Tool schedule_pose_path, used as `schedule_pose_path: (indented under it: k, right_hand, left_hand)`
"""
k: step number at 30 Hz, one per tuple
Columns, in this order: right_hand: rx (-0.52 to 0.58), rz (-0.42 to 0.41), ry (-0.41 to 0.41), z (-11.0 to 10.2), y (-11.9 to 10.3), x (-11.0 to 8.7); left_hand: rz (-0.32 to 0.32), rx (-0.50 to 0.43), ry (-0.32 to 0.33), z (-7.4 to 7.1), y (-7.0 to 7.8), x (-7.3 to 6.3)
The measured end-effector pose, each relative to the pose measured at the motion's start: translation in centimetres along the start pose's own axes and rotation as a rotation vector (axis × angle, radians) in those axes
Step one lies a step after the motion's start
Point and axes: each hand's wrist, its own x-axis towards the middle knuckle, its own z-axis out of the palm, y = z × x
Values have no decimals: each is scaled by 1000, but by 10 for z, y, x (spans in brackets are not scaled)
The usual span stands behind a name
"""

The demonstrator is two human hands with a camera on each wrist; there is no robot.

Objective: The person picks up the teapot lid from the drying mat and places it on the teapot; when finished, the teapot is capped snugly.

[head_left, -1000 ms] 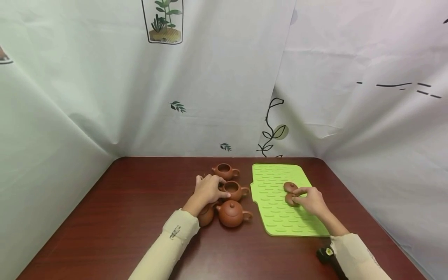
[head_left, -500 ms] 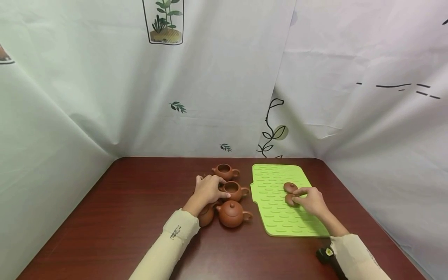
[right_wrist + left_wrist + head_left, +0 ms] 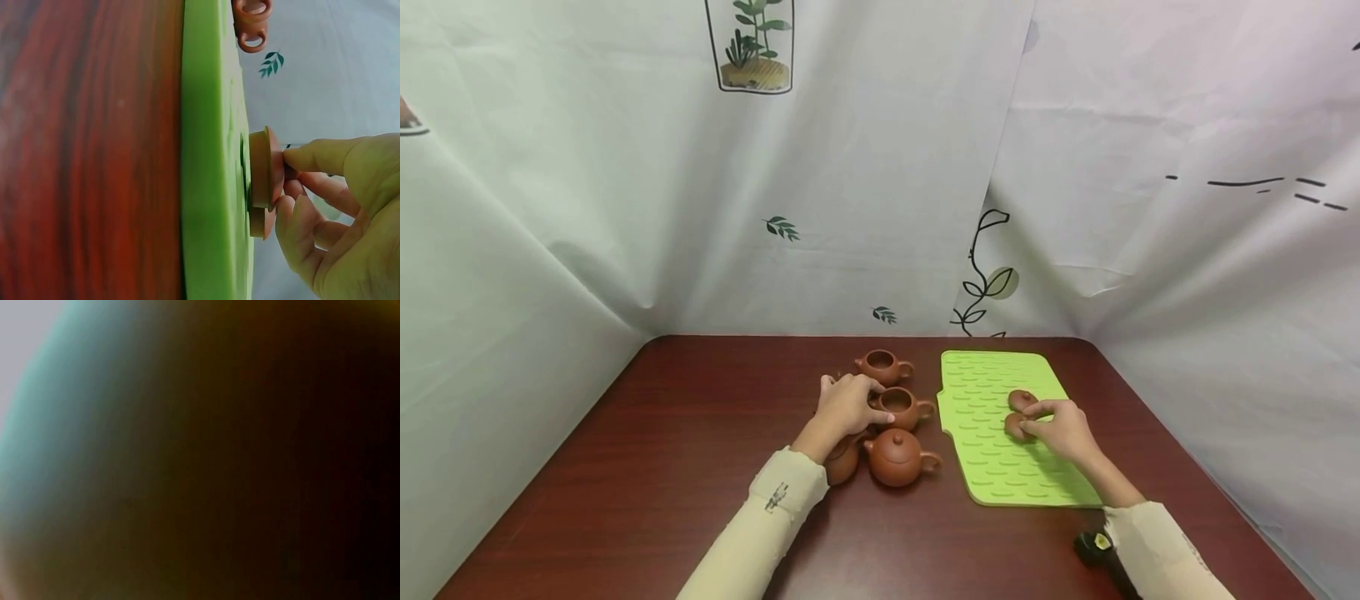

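In the head view my left hand (image 3: 847,404) grips a lidless brown clay teapot (image 3: 904,423) from its spout side, thumb at the front and a finger at the back. On the green mat (image 3: 988,471), my right hand (image 3: 1063,429) pinches the knob of a small brown teapot lid (image 3: 1013,427). A second lid (image 3: 1022,400) lies just behind it. Seen from the right wrist, the pinched lid (image 3: 267,169) is close over the mat's ridges, partly covering the other lid (image 3: 258,225). The left wrist view is dark and blurred.
Another lidless teapot (image 3: 880,367) stands farther back, and a lidded one (image 3: 897,460) stands in front. More brown pottery (image 3: 841,463) is partly hidden under the left forearm. A black strap-like object (image 3: 1092,547) is by the right sleeve. White cloth (image 3: 865,167) hangs behind the table.
My right hand has shifted slightly left with the pinched lid. The left hand and the teapots stay where they were.
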Motion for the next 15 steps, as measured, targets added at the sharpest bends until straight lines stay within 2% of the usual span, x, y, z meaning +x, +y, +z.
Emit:
schedule_pose_path:
  k: [10, 15]
  right_hand:
    - [35, -5, 4, 2, -9, 2]
    - [47, -69, 31, 4, -15, 3]
  left_hand:
    - [-3, 14, 1, -1, 2, -1]
    - [0, 11, 3, -1, 2, -1]
